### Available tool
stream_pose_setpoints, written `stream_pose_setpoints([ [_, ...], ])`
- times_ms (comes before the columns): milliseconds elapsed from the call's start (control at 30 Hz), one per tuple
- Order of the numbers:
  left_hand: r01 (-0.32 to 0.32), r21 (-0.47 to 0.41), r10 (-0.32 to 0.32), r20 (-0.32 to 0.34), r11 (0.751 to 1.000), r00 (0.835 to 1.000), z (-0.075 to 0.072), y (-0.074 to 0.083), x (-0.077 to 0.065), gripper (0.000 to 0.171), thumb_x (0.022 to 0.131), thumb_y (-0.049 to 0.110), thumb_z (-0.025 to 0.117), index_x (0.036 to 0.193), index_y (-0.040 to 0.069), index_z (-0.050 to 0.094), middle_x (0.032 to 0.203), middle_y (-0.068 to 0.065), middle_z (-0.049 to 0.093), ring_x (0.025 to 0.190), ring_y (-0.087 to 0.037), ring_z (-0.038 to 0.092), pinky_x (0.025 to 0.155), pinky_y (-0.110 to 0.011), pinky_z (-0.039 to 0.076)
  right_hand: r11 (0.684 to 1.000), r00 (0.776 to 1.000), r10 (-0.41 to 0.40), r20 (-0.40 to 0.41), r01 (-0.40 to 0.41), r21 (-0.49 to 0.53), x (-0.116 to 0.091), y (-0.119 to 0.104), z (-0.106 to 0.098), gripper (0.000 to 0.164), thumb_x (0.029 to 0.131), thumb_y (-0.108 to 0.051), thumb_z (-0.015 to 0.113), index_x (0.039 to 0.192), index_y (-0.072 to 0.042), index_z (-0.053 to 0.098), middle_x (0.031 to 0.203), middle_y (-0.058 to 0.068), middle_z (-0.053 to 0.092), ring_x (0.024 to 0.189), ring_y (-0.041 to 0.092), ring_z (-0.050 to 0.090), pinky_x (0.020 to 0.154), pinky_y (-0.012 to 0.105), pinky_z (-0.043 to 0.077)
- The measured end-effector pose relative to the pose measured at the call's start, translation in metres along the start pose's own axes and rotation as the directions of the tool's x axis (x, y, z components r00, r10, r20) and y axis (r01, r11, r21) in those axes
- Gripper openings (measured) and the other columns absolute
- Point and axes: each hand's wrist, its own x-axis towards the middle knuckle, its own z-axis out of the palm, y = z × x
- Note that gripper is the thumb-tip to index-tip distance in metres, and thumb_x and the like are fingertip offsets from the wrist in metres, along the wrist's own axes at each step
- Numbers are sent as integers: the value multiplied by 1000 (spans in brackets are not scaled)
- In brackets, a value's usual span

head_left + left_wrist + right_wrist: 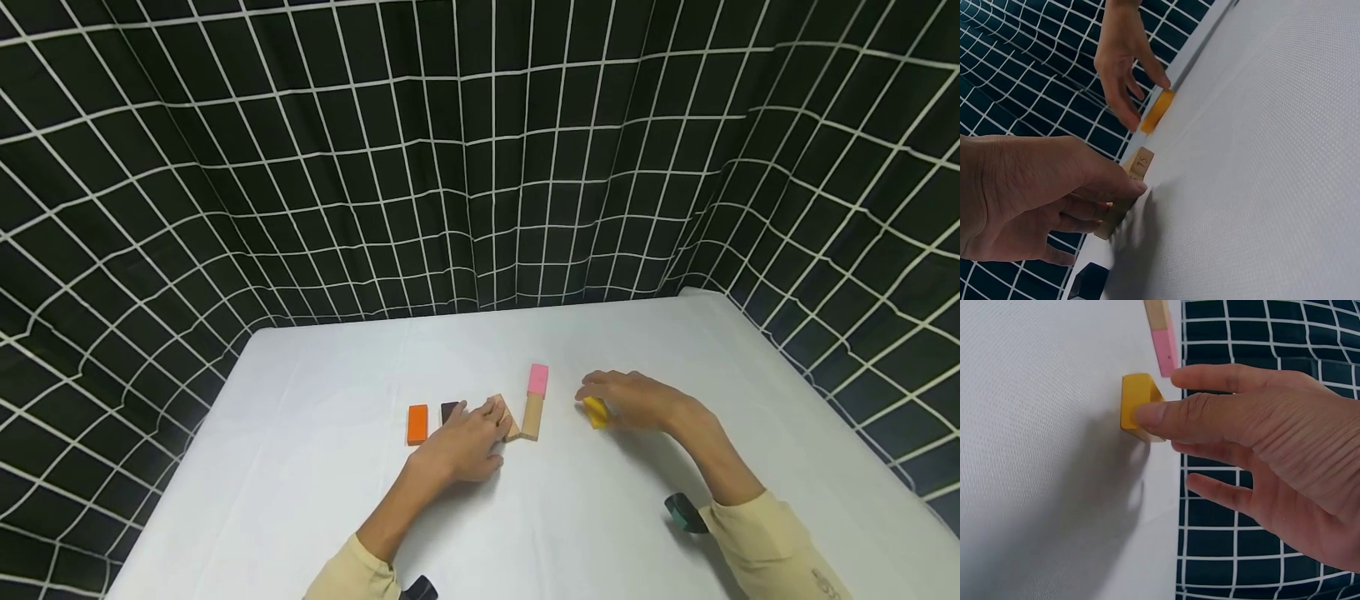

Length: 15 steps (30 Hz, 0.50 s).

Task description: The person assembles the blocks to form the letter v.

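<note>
My left hand (467, 442) reaches over a plain wooden block (510, 422), its fingers resting on it while the thumb stands apart. In the left wrist view, the thumb overlaps the wooden blocks (1142, 161), one bearing printed letters. Part of a dark block (447, 411) shows beside this hand, the rest hidden under it. At the right, my right hand (637, 398) pinches a yellow block (597, 413) between thumb and fingers. The right wrist view has the thumb against the yellow block's face (1136, 400), low over the table.
A pink block (537, 379) lies end to end with another wooden block (532, 417) between the hands. Farther left is an orange block (417, 425). A white-covered table (322, 467) carries everything; dark cloth with white grid lines (450, 167) hangs behind and beside it.
</note>
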Motion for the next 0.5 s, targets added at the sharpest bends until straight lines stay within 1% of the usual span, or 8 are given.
stream_pose_setpoints([
  [100, -2, -6, 2, 3, 1000, 1000, 0, 1, 3, 62, 100, 35, 64, 156, 14, 50, 169, -11, 39, 158, -25, 38, 126, -58, 36, 1000, 1000, -10, -2, 10, -8, 0, 2, 0, 47, 81, -7, 88, 124, -17, 71, 132, 8, 70, 118, 29, 68, 100, 55, 58],
  [233, -6, -5, 6, 10, 1000, 1000, 2, 2, 3, 61, 101, 35, 64, 156, 14, 50, 169, -11, 39, 158, -25, 38, 126, -58, 37, 1000, 1000, 1, 20, -1, -7, 0, 2, 1, 46, 80, -7, 89, 122, -19, 73, 127, 1, 72, 116, 24, 68, 101, 53, 58],
  [400, -2, 19, 2, 0, 1000, 1000, 2, 3, 3, 60, 100, 35, 63, 156, 15, 51, 168, -9, 40, 157, -23, 39, 126, -56, 38, 1000, 1000, 10, 17, -10, -1, 0, 2, 1, 44, 80, -10, 90, 120, -20, 74, 125, 0, 72, 113, 23, 67, 101, 51, 58],
  [500, -2, 5, 2, -5, 1000, 1000, 1, 2, 2, 60, 100, 34, 64, 155, 14, 52, 168, -10, 41, 157, -24, 39, 125, -57, 38, 1000, 1000, 7, 11, -7, 5, 2, 2, 1, 41, 81, -11, 89, 119, -19, 75, 123, 0, 72, 110, 22, 66, 100, 51, 58],
])
